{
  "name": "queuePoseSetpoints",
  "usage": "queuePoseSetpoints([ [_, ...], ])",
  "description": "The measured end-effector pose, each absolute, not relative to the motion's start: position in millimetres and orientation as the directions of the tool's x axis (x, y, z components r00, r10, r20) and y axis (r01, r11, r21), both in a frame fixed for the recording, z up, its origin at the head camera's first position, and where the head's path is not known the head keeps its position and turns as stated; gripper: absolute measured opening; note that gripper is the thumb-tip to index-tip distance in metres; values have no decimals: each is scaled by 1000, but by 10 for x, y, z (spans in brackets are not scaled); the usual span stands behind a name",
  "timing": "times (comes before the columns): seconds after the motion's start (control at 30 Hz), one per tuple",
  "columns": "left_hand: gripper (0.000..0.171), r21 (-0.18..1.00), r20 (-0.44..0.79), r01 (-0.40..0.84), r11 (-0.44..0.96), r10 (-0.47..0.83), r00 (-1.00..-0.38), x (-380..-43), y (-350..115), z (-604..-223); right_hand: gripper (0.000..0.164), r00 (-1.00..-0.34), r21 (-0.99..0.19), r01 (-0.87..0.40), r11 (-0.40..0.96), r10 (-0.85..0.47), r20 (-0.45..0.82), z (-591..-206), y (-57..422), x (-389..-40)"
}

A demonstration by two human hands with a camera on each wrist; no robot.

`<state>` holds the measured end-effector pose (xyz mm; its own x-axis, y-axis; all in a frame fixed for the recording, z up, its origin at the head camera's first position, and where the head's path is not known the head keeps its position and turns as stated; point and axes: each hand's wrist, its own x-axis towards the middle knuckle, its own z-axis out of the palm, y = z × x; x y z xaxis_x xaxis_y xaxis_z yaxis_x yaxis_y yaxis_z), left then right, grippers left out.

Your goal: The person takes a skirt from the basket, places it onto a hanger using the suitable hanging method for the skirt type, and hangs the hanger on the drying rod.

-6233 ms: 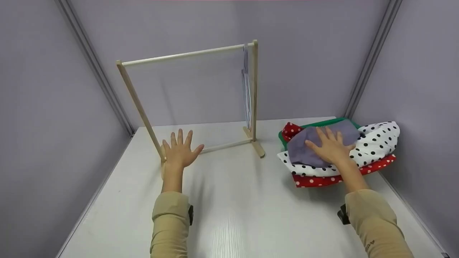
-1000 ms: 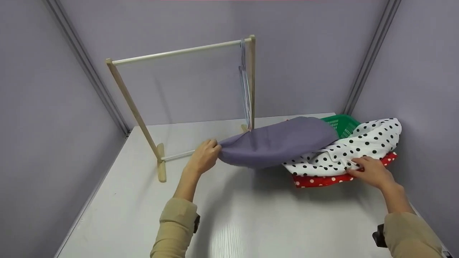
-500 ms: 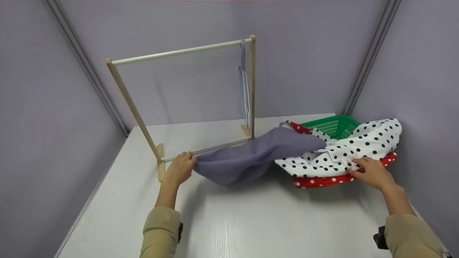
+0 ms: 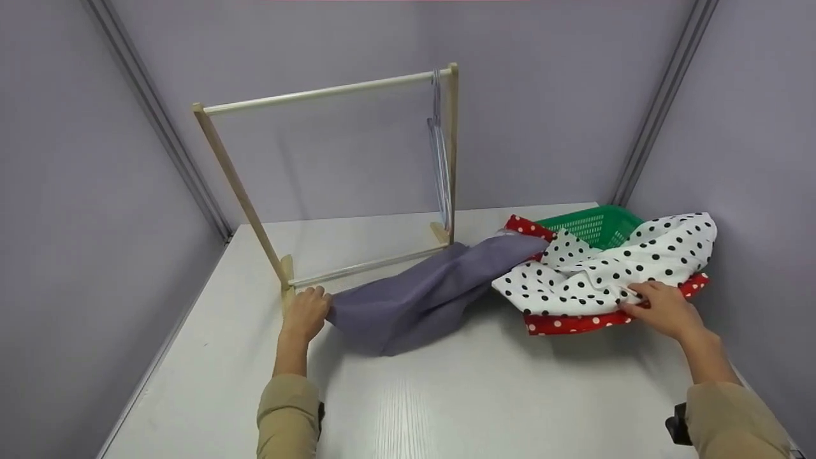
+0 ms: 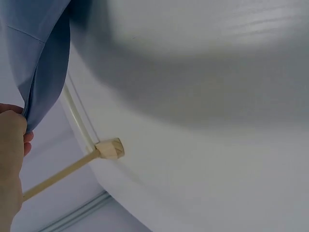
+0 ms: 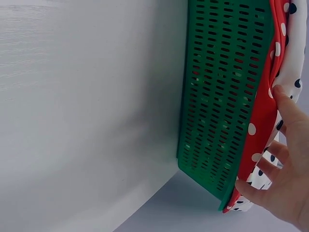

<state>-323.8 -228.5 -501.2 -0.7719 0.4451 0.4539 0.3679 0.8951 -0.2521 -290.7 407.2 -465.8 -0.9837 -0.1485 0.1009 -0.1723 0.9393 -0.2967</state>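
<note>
My left hand (image 4: 307, 312) pinches one end of a purple cloth (image 4: 408, 306), which stretches low over the table toward the basket. In the left wrist view the cloth (image 5: 46, 63) hangs in a fold from the fingers, with a seam showing. My right hand (image 4: 663, 309) rests on the front right of the heap, fingers loosely bent against a white cloth with black dots (image 4: 644, 261). Below that, a red cloth with white dots (image 4: 574, 324) hangs over the rim. The right wrist view shows the fingertips at the red cloth (image 6: 263, 116) along the green basket (image 6: 217, 96).
A wooden rack (image 4: 239, 191) stands at the back left of the white table (image 4: 484, 395). Several thin hangers (image 4: 440, 159) hang at the right end of its top bar (image 4: 319, 92). Grey walls (image 4: 319, 38) close in the back and sides.
The left hand has drawn the purple cloth left and toward me, sliding it off the heap and uncovering more of the green basket and dotted cloths. The right hand has stayed in place.
</note>
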Motion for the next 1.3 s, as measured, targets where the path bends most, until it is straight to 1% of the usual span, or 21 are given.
queuePoseSetpoints([
  [0.1,8,-212,477,304,929,370,-797,-3249,-2213,-5057,58,-983,-243,-170,955,-145,116,-4624,4033,-2919],
  [0.17,5,-165,468,264,950,311,-827,-3249,-2161,-5078,50,-974,-208,-193,959,-162,158,-4597,4001,-2927],
  [0.3,4,-67,369,232,970,240,-898,-3221,-2059,-5092,31,-943,-207,-254,945,-194,270,-4531,3888,-2946],
  [0.37,5,-37,336,237,971,235,-912,-3215,-1991,-5085,26,-933,-231,-273,934,-198,302,-4476,3788,-2960],
  [0.4,5,-25,344,249,968,242,-907,-3213,-1945,-5078,24,-924,-234,-284,930,-201,325,-4447,3728,-2974],
  [0.47,5,-13,410,294,956,274,-870,-3225,-1826,-5072,20,-895,-222,-319,921,-215,391,-4388,3584,-3015],
  [0.5,6,-14,451,325,946,296,-842,-3234,-1750,-5069,19,-878,-213,-338,917,-226,423,-4356,3504,-3039],
  [0.6,7,-67,563,428,901,388,-730,-3254,-1480,-5075,13,-787,-147,-428,892,-288,545,-4289,3263,-3146],
  [0.67,9,-124,597,478,870,450,-664,-3256,-1282,-5096,13,-731,-95,-482,871,-340,592,-4251,3102,-3232],
  [0.73,10,-186,593,499,846,502,-629,-3241,-1091,-5125,16,-696,-56,-524,850,-389,603,-4229,2955,-3327],
  [0.77,11,-212,587,502,838,520,-620,-3232,-1001,-5148,18,-692,-42,-535,844,-409,595,-4225,2890,-3374],
  [0.83,11,-252,568,500,829,545,-617,-3211,-840,-5208,21,-708,-27,-539,842,-435,557,-4235,2781,-3461],
  [0.93,12,-283,530,475,833,549,-647,-3167,-648,-5318,24,-764,-13,-506,863,-440,472,-4288,2666,-3562],
  [1.0,10,-292,489,447,845,534,-690,-3137,-554,-5393,24,-799,11,-470,883,-430,420,-4337,2610,-3612],
  [1.07,8,-302,435,409,861,507,-745,-3114,-479,-5463,24,-820,41,-434,900,-414,396,-4382,2558,-3652],
  [1.17,8,-335,350,358,872,468,-812,-3092,-397,-5540,24,-828,83,-395,915,-394,399,-4440,2476,-3708],
  [1.23,9,-358,310,342,869,456,-834,-3083,-357,-5573,22,-821,103,-384,918,-390,417,-4466,2418,-3739],
  [1.3,10,-380,278,349,856,466,-840,-3070,-330,-5581,20,-807,121,-389,913,-401,433,-4486,2367,-3766],
])
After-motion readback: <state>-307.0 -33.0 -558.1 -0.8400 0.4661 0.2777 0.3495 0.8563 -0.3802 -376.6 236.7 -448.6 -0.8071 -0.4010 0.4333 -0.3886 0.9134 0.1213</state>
